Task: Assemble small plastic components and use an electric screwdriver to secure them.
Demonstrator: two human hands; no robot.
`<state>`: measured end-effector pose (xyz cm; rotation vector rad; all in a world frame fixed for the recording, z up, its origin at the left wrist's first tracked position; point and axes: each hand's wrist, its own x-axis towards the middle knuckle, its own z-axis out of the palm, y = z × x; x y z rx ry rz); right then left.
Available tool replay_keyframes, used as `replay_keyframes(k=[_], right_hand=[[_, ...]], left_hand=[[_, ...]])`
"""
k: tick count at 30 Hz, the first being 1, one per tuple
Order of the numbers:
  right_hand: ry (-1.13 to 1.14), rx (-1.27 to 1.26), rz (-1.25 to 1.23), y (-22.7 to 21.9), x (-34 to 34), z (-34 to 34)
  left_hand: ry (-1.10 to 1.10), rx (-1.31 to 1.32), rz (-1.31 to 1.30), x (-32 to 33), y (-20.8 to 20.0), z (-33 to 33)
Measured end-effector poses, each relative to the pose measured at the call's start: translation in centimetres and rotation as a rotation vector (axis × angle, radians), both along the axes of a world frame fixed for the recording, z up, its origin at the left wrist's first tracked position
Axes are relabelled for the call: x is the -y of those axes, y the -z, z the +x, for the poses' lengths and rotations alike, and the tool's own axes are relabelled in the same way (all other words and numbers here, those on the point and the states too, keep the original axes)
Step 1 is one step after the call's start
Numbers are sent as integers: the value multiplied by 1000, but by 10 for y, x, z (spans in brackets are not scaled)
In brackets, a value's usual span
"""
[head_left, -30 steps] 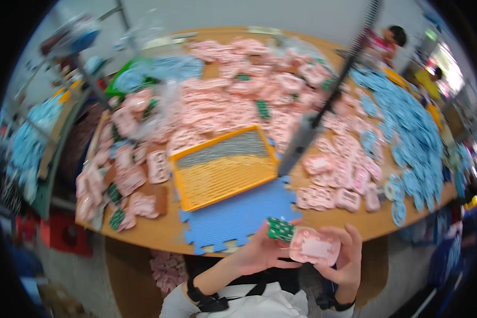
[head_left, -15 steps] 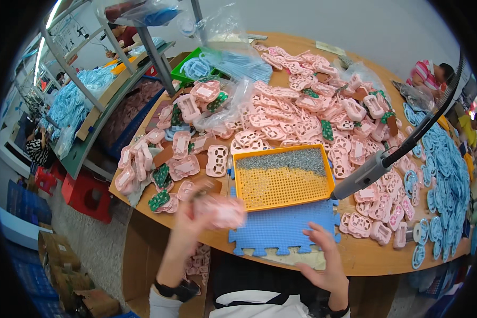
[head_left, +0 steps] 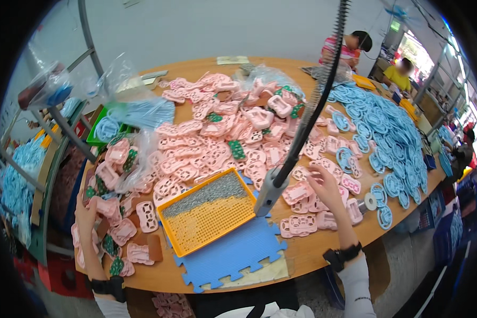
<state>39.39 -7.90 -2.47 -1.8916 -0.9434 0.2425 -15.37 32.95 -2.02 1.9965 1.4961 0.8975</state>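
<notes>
My left hand point(head_left: 85, 214) is at the left edge of the heap of pink plastic parts, its finger and thumb apart beside a pink part point(head_left: 107, 206); nothing shows between them. My right hand point(head_left: 326, 186) reaches over the pink parts on the right, fingers spread just above a pink shell point(head_left: 298, 193). Whether the fingertips touch it is hard to tell. Between my hands lies a yellow tray point(head_left: 176, 247) of small metal pieces, probably screws, many of them heaped along its far side. Under and in front of it is a blue foam mat point(head_left: 233, 253).
A grey power screwdriver point(head_left: 272, 192) hangs on a black arm by the tray's right corner. Blue ring-shaped parts point(head_left: 392, 153) fill the table's right side. A spool point(head_left: 367, 202) stands near them. Behind left are a green bin point(head_left: 97, 129) and plastic bags. Two people sit beyond the table.
The view has turned rightward. My left hand, which held a blurred pink part near the mat, is now at the left heap. My right hand has moved from above the mat to the right-hand pink parts.
</notes>
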Motion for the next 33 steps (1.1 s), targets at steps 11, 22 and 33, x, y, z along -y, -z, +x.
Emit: replay_keyframes(k=[11, 22, 33], right_hand=[[91, 520, -239, 41, -113, 5], [76, -686, 385, -36, -10, -23], [-503, -1129, 479, -42, 86, -158]], left_hand=[[-12, 70, 163, 140, -40, 38], [556, 481, -583, 289, -12, 123], [950, 696, -1424, 353, 3, 193]])
